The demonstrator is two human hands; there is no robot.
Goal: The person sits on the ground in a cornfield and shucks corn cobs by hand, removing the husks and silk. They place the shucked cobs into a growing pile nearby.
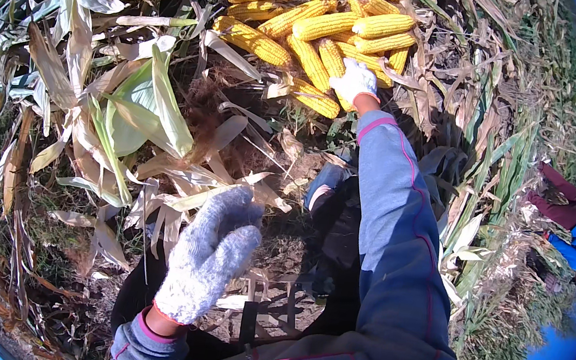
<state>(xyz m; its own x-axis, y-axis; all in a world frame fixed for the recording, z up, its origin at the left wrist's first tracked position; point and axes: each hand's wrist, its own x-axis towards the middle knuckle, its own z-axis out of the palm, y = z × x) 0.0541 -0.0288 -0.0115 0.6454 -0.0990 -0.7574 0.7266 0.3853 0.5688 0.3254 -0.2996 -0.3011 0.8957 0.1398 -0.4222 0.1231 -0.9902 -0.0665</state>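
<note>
A pile of husked yellow ears of corn [323,25] lies on the ground ahead of me. My right hand [355,80], in a white knitted glove, reaches out to the pile's near right edge and touches the ears there. Part of one ear shows just below the glove; whether my fingers grip it is hidden. Closer to my body, my left hand [211,257] wears a matching glove. Its thumb stands apart from the slightly bent fingers, and nothing shows in it. Dry corn husks [99,148] lie beyond that hand, with pale green husk leaves [138,104] among them.
Dark brown corn silk [206,113] lies between the husks and the pile. My shoe [325,182] rests on the soil below the ears. Dry stalks and leaves [483,86] cover the right side. Farther right, a person in blue [574,242] bends over the field.
</note>
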